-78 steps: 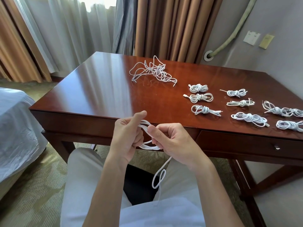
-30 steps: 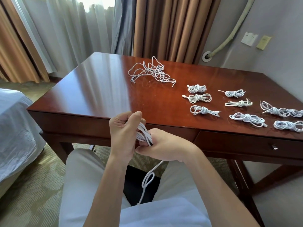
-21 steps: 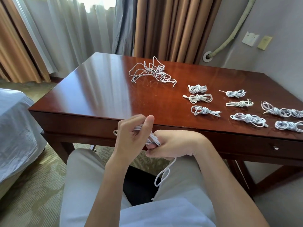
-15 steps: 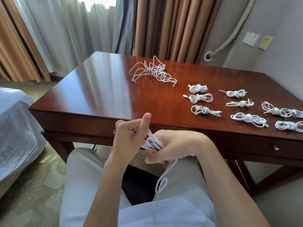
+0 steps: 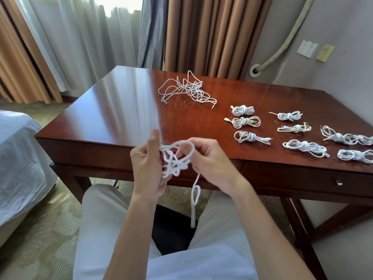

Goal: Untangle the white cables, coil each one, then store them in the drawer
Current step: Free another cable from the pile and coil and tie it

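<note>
Two hands hold one white cable [image 5: 175,158] above the lap, just in front of the worktop [image 5: 121,110] edge. The left hand [image 5: 146,168] has its fingers curled round the bunched loops, thumb raised. The right hand [image 5: 210,158] pinches a loop at the top of the bunch with its fingertips. One end of the cable hangs down at 6 o'clock from the hands, with a small loop in it, between the knees.

On the worktop, a tangle [image 5: 186,89] of loose white cables lies at 12 o'clock from the hands, near the far edge. Nine coils [image 5: 246,122] lie in rows at 2 to 3 o'clock, apart from the tangle. The drawer [image 5: 302,178] sits under the worktop at 3 o'clock, closed. A bed [image 5: 18,158] stands at 9 o'clock.
</note>
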The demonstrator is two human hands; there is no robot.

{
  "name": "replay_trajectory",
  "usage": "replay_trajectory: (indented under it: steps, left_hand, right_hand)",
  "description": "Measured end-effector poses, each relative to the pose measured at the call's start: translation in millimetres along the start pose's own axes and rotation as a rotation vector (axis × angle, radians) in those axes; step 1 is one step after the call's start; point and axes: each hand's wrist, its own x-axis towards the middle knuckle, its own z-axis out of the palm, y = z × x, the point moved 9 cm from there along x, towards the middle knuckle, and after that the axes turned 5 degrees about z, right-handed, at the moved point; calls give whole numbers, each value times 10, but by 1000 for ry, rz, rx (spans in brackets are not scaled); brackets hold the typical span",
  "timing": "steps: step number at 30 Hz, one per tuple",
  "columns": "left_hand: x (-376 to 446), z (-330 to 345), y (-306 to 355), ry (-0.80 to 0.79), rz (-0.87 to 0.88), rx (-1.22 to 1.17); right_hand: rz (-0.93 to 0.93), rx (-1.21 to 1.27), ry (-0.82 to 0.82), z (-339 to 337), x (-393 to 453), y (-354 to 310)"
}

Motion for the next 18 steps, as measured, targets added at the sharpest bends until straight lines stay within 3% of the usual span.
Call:
replay_trajectory:
  steps: [2, 5, 9, 11, 14, 18]
  left_hand:
    - [19, -140, -3, 177, 7, 8]
    - [-7, -333, 231, 382, 208, 202]
    - [-8, -435, 468, 438, 384, 428]
    - [42, -481, 460, 398, 433, 579]
    - [78, -355, 393, 207, 485, 800]
    - [98, -109, 158, -132, 449, 776]
  right_hand:
    - [-64, -181, 66, 145, -25, 20]
    - [-128, -474, 31, 403, -156, 7]
    - [-170, -895, -96, 790, -331, -118]
    - [-212, -979, -97, 809, -371, -261]
    - [-230, -1038, -145, 734, -341, -349]
    - [-224, -1006, -91, 458, -218, -378]
